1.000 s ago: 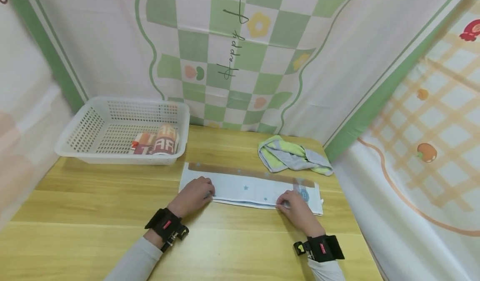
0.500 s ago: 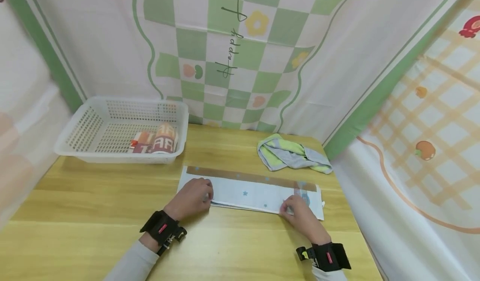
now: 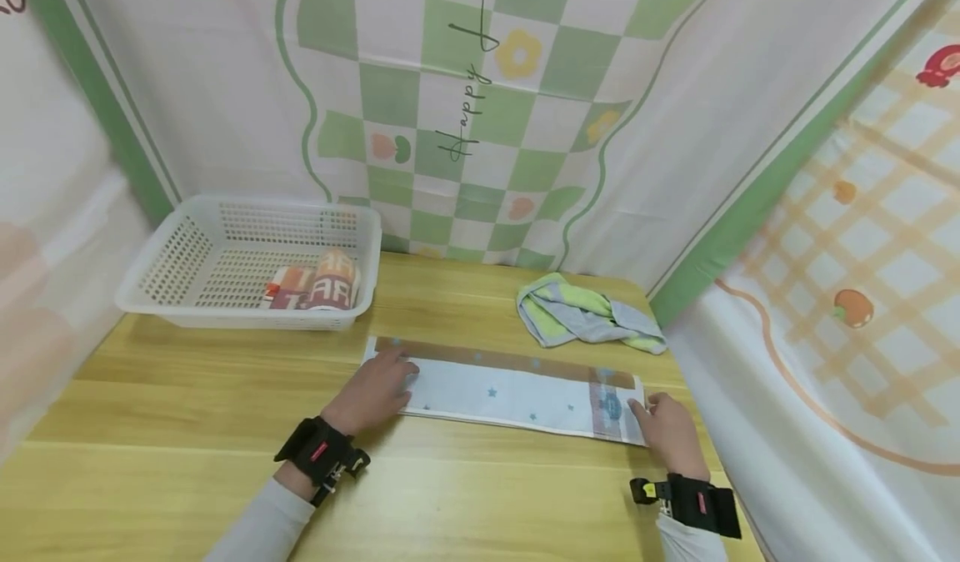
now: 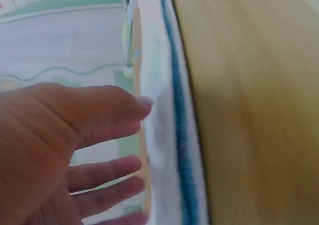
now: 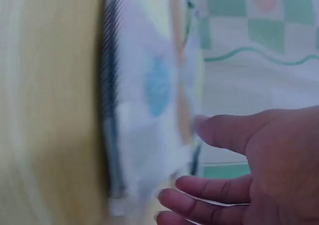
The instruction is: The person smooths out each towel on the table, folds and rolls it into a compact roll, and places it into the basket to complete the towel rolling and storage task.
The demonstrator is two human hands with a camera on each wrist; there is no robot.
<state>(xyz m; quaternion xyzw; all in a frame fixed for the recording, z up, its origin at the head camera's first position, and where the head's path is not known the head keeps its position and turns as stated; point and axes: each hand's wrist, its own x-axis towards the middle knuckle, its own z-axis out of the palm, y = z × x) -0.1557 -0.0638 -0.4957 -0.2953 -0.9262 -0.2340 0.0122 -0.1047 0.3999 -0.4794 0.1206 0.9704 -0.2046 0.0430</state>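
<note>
A white towel [image 3: 480,391] with small blue stars and a brown band along its far side lies folded into a long strip on the wooden table. Over its left end is my left hand [image 3: 375,391], fingers spread and thumb apart in the left wrist view, where the towel's blue inner layer [image 4: 182,135] shows along the fold. My right hand [image 3: 671,433] is at the towel's right end, beside a blue printed patch [image 3: 611,405]. In the right wrist view its thumb and loosely straight fingers stand apart, with nothing pinched between them.
A white perforated basket [image 3: 255,318] stands at the back left, with a rolled orange and maroon cloth [image 3: 332,283] inside. A crumpled green and grey cloth [image 3: 585,312] lies behind the towel. Printed curtains [image 3: 480,128] hang behind and on both sides.
My right hand has moved right, from the towel's front edge to its right end. My left hand has loosened from the front edge and shifted slightly left. The front edge now lies flatter.
</note>
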